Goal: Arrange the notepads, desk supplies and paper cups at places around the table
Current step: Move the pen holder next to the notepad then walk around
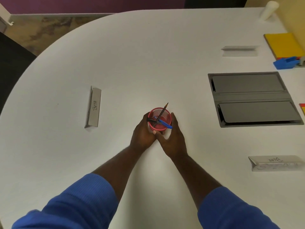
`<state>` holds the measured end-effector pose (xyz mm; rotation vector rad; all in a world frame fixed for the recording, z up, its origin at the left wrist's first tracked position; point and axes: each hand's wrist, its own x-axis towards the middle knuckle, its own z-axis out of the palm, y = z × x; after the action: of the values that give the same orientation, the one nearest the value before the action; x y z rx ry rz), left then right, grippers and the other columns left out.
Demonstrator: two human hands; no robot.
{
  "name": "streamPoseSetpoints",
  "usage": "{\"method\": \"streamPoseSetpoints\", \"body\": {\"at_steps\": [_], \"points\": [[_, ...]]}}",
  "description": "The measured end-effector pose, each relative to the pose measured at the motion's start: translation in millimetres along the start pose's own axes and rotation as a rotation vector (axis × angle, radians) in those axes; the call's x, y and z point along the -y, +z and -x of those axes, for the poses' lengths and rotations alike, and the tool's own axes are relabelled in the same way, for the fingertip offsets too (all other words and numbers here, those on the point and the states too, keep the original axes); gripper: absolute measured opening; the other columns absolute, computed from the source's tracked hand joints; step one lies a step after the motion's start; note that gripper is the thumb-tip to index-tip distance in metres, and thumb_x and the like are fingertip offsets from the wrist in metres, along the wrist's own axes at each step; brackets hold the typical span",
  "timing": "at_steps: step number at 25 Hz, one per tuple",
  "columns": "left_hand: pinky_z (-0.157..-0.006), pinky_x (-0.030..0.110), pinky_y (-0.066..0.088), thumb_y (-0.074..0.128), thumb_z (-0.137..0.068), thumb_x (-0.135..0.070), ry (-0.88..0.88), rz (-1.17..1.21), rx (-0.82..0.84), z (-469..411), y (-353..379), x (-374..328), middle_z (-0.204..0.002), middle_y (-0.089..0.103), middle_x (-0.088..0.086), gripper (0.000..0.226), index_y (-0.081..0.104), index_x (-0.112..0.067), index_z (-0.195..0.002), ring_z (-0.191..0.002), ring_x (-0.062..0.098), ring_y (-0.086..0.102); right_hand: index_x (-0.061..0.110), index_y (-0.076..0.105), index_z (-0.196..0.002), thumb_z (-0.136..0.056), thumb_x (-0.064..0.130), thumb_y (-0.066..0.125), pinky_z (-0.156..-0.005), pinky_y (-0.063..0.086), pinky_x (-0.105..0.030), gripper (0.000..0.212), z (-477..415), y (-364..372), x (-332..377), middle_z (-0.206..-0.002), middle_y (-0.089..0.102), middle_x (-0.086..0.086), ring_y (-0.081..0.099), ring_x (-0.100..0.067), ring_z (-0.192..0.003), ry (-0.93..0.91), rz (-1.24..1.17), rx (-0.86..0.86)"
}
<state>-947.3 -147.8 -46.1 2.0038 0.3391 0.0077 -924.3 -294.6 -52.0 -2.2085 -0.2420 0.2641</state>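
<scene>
A red mesh pen cup [158, 113] stands upright near the middle of the white table [132, 55]. It holds a pencil [163, 109], a blue pen [165, 124] and a black pen. My left hand [142, 134] wraps its left side and my right hand [173, 138] wraps its right side, thumbs meeting at the front. A yellow notepad [283, 45] lies at the far right, with a blue stapler [284, 62] on its near end. A stack of white paper cups [269, 10] lies tilted at the back right.
A folded name card marked "BETA" [94, 107] stands to the left of the cup. Two more name cards [239, 50] [274, 162] sit on the right. A grey cable hatch [252, 98] is set into the table. Another pad's edge [302, 109] shows at the right border.
</scene>
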Motion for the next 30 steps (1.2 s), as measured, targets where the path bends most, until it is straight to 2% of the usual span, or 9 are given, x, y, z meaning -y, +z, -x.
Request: {"method": "streamPoseSetpoints", "body": {"at_steps": [6, 8, 13, 17, 19, 21, 23, 27, 30], "points": [[-0.103, 0.031, 0.055, 0.079, -0.088, -0.040, 0.114, -0.046, 0.047, 23, 19, -31, -0.137, 0.065, -0.004, 0.065, 0.050, -0.022, -0.143, -0.122, 0.015, 0.064, 0.029, 0.018, -0.158, -0.068, 0.076, 0.067, -0.103, 0.038, -0.020, 0.113, 18, -34, -3, -0.158, 0.038, 0.004, 0.044, -0.020, -0.141, 0.054, -0.101, -0.034], [-0.101, 0.025, 0.054, 0.079, -0.087, -0.044, 0.128, -0.083, 0.064, 30, 33, -45, -0.136, 0.065, -0.009, 0.066, 0.049, -0.027, -0.143, -0.119, 0.009, 0.064, 0.031, 0.019, -0.157, -0.069, 0.069, 0.076, -0.102, 0.042, -0.021, 0.111, 27, -51, -8, -0.156, 0.040, 0.006, 0.046, -0.018, -0.139, 0.049, -0.111, -0.087], [-0.088, -0.006, 0.039, 0.079, -0.087, -0.046, 0.152, -0.071, 0.087, 39, 79, -82, -0.126, 0.052, -0.038, 0.062, 0.041, -0.049, -0.136, -0.107, -0.018, 0.057, 0.030, 0.023, -0.155, -0.073, 0.055, 0.083, -0.099, 0.047, -0.020, 0.105, 34, -104, -31, -0.149, 0.045, 0.006, 0.051, -0.016, -0.134, 0.051, -0.093, -0.169], [-0.083, -0.012, 0.030, 0.073, -0.084, -0.059, 0.213, -0.103, 0.129, 27, 134, -114, -0.133, 0.052, -0.034, 0.069, 0.038, -0.051, -0.143, -0.114, -0.034, 0.040, 0.025, 0.023, -0.156, -0.073, 0.048, 0.086, -0.104, 0.049, -0.028, 0.106, 26, -160, -65, -0.151, 0.044, 0.001, 0.050, -0.020, -0.135, 0.058, -0.074, -0.223], [-0.088, -0.008, 0.034, 0.062, -0.082, -0.072, 0.275, -0.174, 0.163, 16, 168, -128, -0.146, 0.050, -0.023, 0.077, 0.033, -0.046, -0.148, -0.126, -0.021, 0.041, 0.021, 0.024, -0.156, -0.073, 0.046, 0.087, -0.105, 0.050, -0.032, 0.107, 19, -193, -87, -0.151, 0.045, -0.003, 0.050, -0.023, -0.135, 0.070, -0.034, -0.279], [-0.113, 0.017, 0.037, 0.057, -0.087, -0.072, 0.321, -0.289, 0.220, 4, 206, -134, -0.161, 0.040, -0.009, 0.084, 0.027, -0.036, -0.157, -0.144, 0.002, 0.039, 0.018, 0.025, -0.156, -0.073, 0.045, 0.087, -0.104, 0.052, -0.035, 0.107, 11, -229, -110, -0.151, 0.046, -0.005, 0.051, -0.024, -0.134, 0.098, -0.003, -0.346], [-0.127, 0.040, 0.022, 0.049, -0.096, -0.067, 0.329, -0.448, 0.274, -6, 239, -132, -0.170, 0.021, -0.002, 0.083, 0.018, -0.028, -0.162, -0.157, 0.019, 0.019, 0.018, 0.025, -0.156, -0.075, 0.044, 0.086, -0.101, 0.052, -0.030, 0.105, 3, -265, -136, -0.151, 0.046, -0.006, 0.051, -0.024, -0.134, 0.119, 0.000, -0.405], [-0.129, 0.044, -0.003, 0.027, -0.100, -0.070, 0.398, -0.646, 0.318, -36, 297, -130, -0.172, -0.004, 0.001, 0.082, 0.003, -0.025, -0.164, -0.159, 0.020, -0.011, 0.019, 0.023, -0.158, -0.078, 0.041, 0.085, -0.089, 0.039, -0.005, 0.103, -23, -334, -196, -0.153, 0.044, -0.007, 0.048, -0.024, -0.136, 0.150, -0.040, -0.527], [-0.126, 0.043, -0.012, 0.014, -0.099, -0.073, 0.495, -0.735, 0.318, -59, 334, -127, -0.171, -0.009, 0.002, 0.084, 0.000, -0.023, -0.165, -0.157, 0.022, -0.017, 0.018, 0.026, -0.156, -0.077, 0.039, 0.085, -0.083, 0.043, -0.003, 0.101, -52, -372, -237, -0.149, 0.047, -0.007, 0.051, -0.022, -0.132, 0.169, -0.045, -0.615]]}}
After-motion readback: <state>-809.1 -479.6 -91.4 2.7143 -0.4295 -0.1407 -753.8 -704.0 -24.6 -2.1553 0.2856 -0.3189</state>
